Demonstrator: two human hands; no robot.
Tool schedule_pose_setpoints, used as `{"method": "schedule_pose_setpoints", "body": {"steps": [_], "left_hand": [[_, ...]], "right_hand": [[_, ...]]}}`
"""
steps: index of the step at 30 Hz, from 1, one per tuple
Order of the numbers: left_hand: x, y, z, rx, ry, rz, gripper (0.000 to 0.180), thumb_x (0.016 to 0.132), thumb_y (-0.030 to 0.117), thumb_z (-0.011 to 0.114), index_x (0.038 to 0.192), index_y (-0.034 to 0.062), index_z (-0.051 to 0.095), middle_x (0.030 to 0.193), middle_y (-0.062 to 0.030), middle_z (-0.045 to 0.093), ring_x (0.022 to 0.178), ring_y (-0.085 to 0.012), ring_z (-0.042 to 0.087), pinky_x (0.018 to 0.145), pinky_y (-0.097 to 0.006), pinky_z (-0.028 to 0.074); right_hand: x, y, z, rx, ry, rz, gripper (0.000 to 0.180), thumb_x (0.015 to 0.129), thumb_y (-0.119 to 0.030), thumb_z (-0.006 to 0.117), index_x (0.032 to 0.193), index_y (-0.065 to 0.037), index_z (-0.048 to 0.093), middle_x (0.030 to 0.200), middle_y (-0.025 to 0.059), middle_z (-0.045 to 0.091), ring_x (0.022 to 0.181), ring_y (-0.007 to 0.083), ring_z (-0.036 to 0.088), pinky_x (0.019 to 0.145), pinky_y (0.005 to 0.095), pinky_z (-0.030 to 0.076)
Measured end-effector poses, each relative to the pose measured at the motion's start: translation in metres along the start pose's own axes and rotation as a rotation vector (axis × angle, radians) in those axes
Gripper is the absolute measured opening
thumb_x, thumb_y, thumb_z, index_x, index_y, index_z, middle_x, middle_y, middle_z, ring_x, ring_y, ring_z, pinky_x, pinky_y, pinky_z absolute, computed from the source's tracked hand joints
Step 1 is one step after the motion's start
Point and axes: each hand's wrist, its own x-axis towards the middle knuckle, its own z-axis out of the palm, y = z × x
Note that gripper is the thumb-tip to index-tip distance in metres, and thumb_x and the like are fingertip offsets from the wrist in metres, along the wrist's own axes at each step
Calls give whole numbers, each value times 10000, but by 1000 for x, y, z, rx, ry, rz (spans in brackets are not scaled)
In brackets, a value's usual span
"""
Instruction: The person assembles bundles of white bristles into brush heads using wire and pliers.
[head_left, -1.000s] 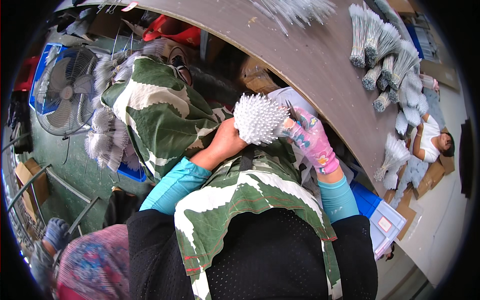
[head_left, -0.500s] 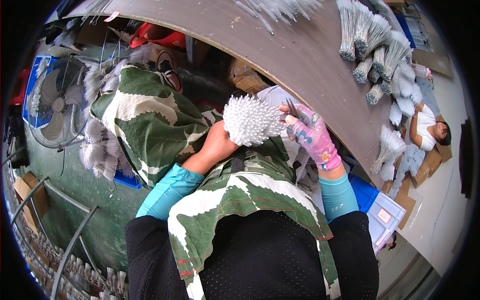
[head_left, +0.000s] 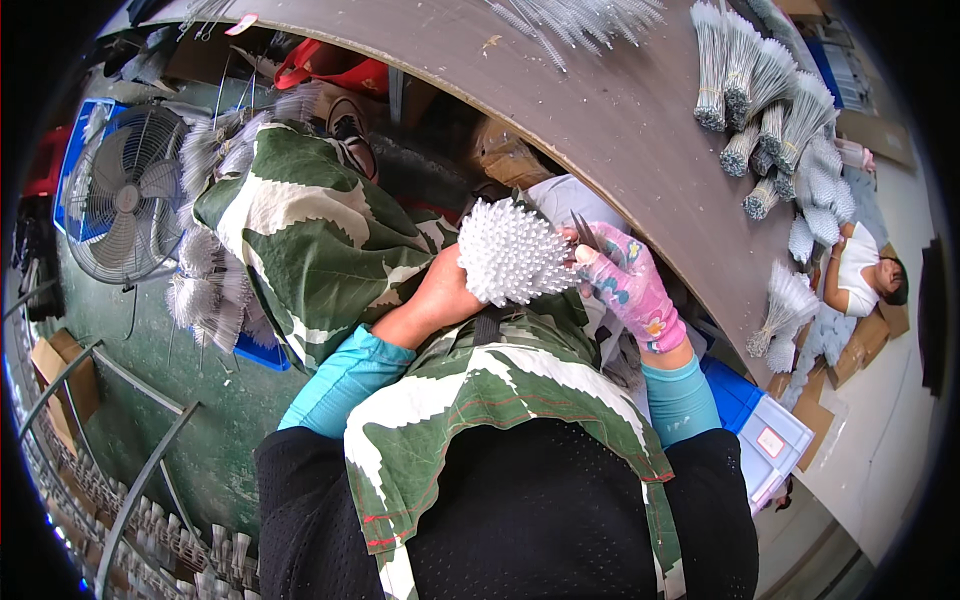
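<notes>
A round bundle of white bristle brushes [head_left: 512, 252], its pale tips facing up, is held above my lap. My left hand [head_left: 445, 288] is wrapped around its left side, fingers mostly hidden beneath it. My right hand [head_left: 635, 290], in a pink flowered fingerless glove, is at the bundle's right edge. Between its fingers sits a small dark tool with two pointed blades [head_left: 584, 232], like snips or tweezers; its points stick up beside the brush tips. Whether the right fingertips touch the bristles I cannot tell.
A brown table [head_left: 640, 130] curves across the front and right, with tied brush bundles [head_left: 760, 100] and loose brushes [head_left: 580, 22] on it. A fan [head_left: 127, 198] and more brushes [head_left: 215, 290] are at left. A metal frame [head_left: 150, 465] stands lower left. Another person [head_left: 858, 270] sits far right.
The whole view has shifted slightly. My left hand keeps its hold on the brush bundle, and my right hand with the pointed tool stays at its right edge, with little visible movement.
</notes>
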Motion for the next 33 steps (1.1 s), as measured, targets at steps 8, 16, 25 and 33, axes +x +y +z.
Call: {"method": "schedule_pose_setpoints", "body": {"steps": [8,16,25,33], "left_hand": [[17,2,1,-38,-29,-11,382,820,145,669,1177,32,591,1173,-125,627,1107,-238,586,956,-340,433],[-2,-7,1,-217,83,-21,419,758,255,696,1117,69,588,1074,-160,646,975,-314,629,850,-388,486],[-10,-19,7,-92,441,-15,527,555,129,734,1046,46,560,921,-200,636,904,-397,604,763,-444,481],[7,2,-8,-246,191,-43,301,810,191,650,1086,74,627,1060,-138,663,947,-252,637,844,-365,490]], "right_hand": [[3,-8,-7,-125,-18,-72,334,906,-230,592,1165,-19,596,925,-12,614,763,40,520,629,187,419],[20,-5,3,-383,98,9,294,885,-183,565,1072,39,610,910,22,601,713,69,494,601,204,386],[70,-16,29,-634,-160,-154,448,911,-284,585,1174,76,543,1119,141,596,1000,211,568,887,320,440],[56,-29,25,-491,-16,-205,399,842,-265,655,1085,50,624,1008,134,656,931,212,608,842,341,481]]}}
